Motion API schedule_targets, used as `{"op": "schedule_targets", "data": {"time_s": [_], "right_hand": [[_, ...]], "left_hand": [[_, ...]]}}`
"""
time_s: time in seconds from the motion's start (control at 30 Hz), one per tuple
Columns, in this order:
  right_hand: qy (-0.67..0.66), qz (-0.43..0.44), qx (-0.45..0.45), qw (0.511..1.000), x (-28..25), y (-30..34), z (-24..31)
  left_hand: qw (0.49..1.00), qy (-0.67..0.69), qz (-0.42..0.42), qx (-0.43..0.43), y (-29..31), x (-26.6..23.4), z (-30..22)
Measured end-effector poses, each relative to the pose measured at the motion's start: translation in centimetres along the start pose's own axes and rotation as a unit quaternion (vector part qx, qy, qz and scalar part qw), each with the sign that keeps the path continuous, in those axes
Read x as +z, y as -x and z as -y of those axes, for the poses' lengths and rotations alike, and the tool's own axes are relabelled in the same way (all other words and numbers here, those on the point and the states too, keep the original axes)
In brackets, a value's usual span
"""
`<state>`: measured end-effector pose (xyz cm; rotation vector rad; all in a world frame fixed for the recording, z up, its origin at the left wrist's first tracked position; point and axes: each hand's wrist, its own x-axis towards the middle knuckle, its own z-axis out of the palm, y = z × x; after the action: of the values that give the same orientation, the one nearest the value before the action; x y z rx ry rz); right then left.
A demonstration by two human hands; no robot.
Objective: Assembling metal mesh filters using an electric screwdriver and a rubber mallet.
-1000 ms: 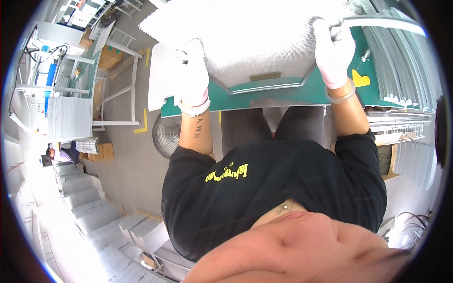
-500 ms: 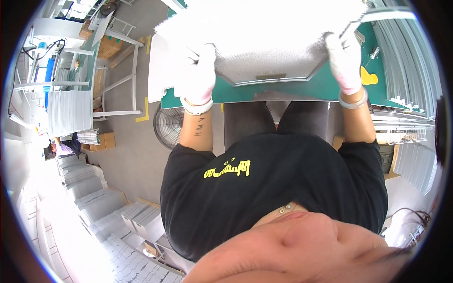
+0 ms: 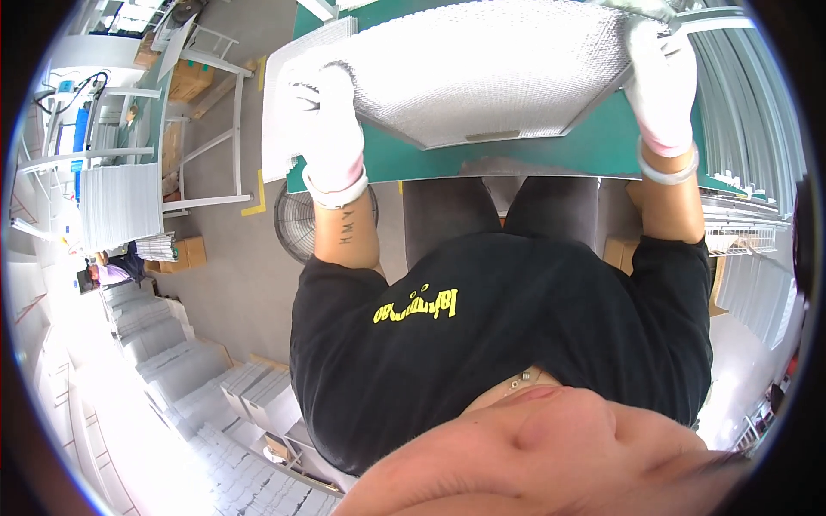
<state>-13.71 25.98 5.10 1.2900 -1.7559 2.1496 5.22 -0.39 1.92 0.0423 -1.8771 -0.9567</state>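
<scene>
A wide silvery panel (image 3: 490,69) with a textured, mesh-like face is held above a green-topped table (image 3: 533,162), tilted. It has a thin frame along its near edge, with a small greyish strip (image 3: 493,136) at the middle. My left hand (image 3: 334,125), in a white glove, is closed around the panel's left side. On the opposite side my right hand (image 3: 661,90), also gloved in white, grips the panel near its right edge. The fingertips of both hands are partly hidden or washed out by glare.
A white ribbed sheet (image 3: 280,120) lies at the table's left end. Long pale metal strips (image 3: 744,112) stand stacked at the right. Below the table's left edge is a round floor fan (image 3: 297,225). Further left are stacked panels (image 3: 125,202) and a cardboard box (image 3: 189,80).
My hands have moved farther apart, the left leftward and the right rightward. The panel has shifted and tilted, showing its textured face more clearly. A yellow piece at the right is no longer visible.
</scene>
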Motion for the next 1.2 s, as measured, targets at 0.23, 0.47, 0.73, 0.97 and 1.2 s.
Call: {"op": "schedule_targets", "data": {"time_s": [0.23,0.47,0.73,0.97,1.2], "right_hand": [[0.164,0.041,0.227,0.959,-0.3,11.3,-9.9],[0.374,-0.004,0.226,0.899,2.2,15.6,-12.3],[0.216,0.269,0.222,0.912,-5.8,10.2,-12.2],[0.059,-0.043,-0.004,0.997,-2.7,0.5,-3.8],[0.038,-0.014,-0.069,0.997,-4.3,3.4,-4.2]], "left_hand": [[0.992,-0.099,-0.05,0.061,-0.7,2.0,0.2],[0.99,-0.061,-0.12,-0.034,-2.3,3.3,1.6],[0.986,-0.131,-0.105,0.012,-2.3,2.9,2.0],[0.969,-0.201,-0.129,0.062,-0.3,1.6,2.7],[0.998,0.042,-0.028,0.05,1.7,1.4,-0.3]]}}
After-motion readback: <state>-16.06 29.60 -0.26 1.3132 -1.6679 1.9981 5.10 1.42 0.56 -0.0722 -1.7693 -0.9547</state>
